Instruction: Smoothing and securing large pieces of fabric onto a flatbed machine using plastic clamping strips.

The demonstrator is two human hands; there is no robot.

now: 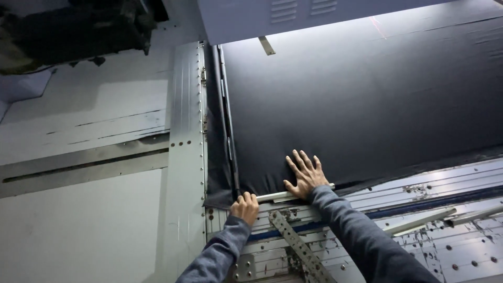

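From my feed, much is cut off or dim. The upper left of the frame is a dark jumble I cannot make out, and the grey housing (314, 18) at the top edge runs out of view, with only its vent slots showing. The dark fabric (367, 99) fills the upper right and runs off the right edge, so I cannot see how far it goes. Both grey sleeves leave the bottom of the frame.

Near the lower centre, my left hand (244, 208) is curled into a fist around the near end of a pale rod (285, 195), its fingers hidden beneath; it pinches that rod. Just to its right, my right hand (306, 174) lies flat with fingers spread wide, pressed on the fabric's lower edge, its heel touching the rod. The rod lies along that edge, between the two hands, partly covered by the right palm.

Below them sits a scuffed metal table (461, 183), and a perforated metal strip (298, 243) slants toward the bottom centre. A riveted metal rail (186, 157) runs upright left of the fabric.
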